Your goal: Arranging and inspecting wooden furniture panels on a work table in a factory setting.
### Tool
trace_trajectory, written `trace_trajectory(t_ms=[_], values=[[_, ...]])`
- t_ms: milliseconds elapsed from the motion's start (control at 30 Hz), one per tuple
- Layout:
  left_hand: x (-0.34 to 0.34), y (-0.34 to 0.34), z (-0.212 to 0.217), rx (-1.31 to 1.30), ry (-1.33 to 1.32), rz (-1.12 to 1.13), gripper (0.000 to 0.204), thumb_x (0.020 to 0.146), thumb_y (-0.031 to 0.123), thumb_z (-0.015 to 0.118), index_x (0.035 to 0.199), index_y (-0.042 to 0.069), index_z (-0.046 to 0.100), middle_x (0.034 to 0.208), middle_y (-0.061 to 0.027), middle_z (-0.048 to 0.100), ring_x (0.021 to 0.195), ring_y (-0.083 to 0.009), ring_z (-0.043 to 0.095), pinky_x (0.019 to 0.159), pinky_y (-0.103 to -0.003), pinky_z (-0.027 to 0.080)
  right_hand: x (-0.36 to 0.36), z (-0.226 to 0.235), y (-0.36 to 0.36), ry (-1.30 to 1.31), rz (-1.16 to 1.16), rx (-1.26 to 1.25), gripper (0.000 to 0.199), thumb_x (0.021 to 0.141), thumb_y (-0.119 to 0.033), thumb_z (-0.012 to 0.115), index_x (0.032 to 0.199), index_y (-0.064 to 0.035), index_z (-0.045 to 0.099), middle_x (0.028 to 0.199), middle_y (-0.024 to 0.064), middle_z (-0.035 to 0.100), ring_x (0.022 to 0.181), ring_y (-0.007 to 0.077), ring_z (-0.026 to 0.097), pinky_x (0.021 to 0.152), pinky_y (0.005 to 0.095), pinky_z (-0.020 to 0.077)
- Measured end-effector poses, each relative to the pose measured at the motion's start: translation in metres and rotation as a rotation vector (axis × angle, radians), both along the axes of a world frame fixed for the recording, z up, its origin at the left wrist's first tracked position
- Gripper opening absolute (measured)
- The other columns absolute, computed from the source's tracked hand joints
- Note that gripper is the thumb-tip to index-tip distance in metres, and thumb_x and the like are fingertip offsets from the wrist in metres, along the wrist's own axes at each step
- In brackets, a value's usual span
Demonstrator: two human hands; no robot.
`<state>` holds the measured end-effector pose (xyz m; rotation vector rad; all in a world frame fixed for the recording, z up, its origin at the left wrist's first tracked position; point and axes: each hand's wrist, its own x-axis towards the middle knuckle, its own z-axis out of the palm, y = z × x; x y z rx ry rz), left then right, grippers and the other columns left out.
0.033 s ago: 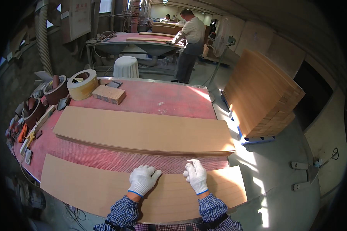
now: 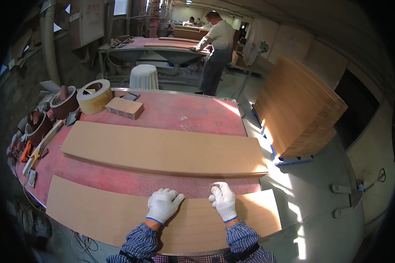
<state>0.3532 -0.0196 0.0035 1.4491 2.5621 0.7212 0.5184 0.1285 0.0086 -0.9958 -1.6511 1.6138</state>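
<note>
A long tan wood-look board [image 2: 96, 208] lies across the near side of the red worktable. My left hand [image 2: 162, 205], in a white knitted glove, rests on its far edge. Those fingers curl over the edge while the thumb points out to the right. Further right, my right hand [image 2: 224, 201], gloved alike, is at the same edge with its fingers bent into a pinch. A thin sliver shows at the fingertips, too small to name. Beyond both hands lies a low stack of similar boards [image 2: 162, 147].
On the red table [image 2: 175, 107] sit a brick-like block [image 2: 124, 108], a yellowish roll [image 2: 94, 97], brown abrasive belts [image 2: 63, 103] and an orange-handled tool [image 2: 26, 150]. A tall board stack [image 2: 289, 105] stands on a blue pallet at right. Another person [image 2: 217, 48] works at a farther table.
</note>
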Motion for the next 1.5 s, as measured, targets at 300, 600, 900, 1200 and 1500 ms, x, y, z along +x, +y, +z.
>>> trace_trajectory(t_ms=[300,600,900,1200,1500], values=[[0.001,-0.001,0.0,0.025,0.011,-0.006,0.041,0.093,0.046,0.058,0.084,0.01,0.075,0.086,-0.012,0.071,0.087,-0.0315,0.066,0.079,-0.044,0.053,0.001,0.0,0.004,0.018,0.019,-0.017,0.017,0.099,-0.013,0.057,0.111,-0.0022,0.059,0.074,0.0003,0.059,0.056,0.0044,0.055,0.045,0.0202,0.0416],[0.001,0.0,0.003,-0.013,-0.007,-0.019,0.041,0.094,0.046,0.057,0.085,0.01,0.075,0.087,-0.012,0.071,0.088,-0.0319,0.066,0.08,-0.044,0.053,0.001,-0.004,0.003,0.011,0.002,0.001,0.018,0.098,-0.016,0.059,0.11,-0.0024,0.061,0.066,0.0016,0.061,0.051,0.0047,0.052,0.045,0.0216,0.042],[0.001,0.0,-0.001,0.006,0.01,-0.003,0.036,0.091,0.043,0.062,0.085,0.01,0.076,0.084,-0.0114,0.071,0.086,-0.0321,0.066,0.078,-0.044,0.053,0.001,-0.006,0.002,0.021,0.001,-0.02,0.017,0.098,-0.016,0.058,0.109,-0.0028,0.061,0.067,0.0015,0.061,0.052,0.0046,0.052,0.045,0.0215,0.0416],[0.001,-0.001,-0.001,0.047,0.026,-0.007,0.036,0.091,0.043,0.063,0.083,0.01,0.076,0.083,-0.0111,0.071,0.084,-0.0318,0.066,0.076,-0.044,0.054,0.0,-0.001,0.001,0.023,0.01,-0.035,0.016,0.099,-0.015,0.057,0.109,-0.0027,0.06,0.07,0.0002,0.059,0.054,0.0042,0.052,0.045,0.0207,0.0411],[0.001,-0.001,0.005,-0.003,0.0,-0.001,0.039,0.091,0.046,0.061,0.087,0.01,0.076,0.087,-0.0113,0.071,0.088,-0.0316,0.067,0.078,-0.044,0.054,0.0,0.005,-0.001,0.0,0.011,-0.016,0.016,0.098,-0.015,0.057,0.108,-0.0026,0.06,0.071,0.0001,0.059,0.055,0.004,0.053,0.045,0.0205,0.0409]])
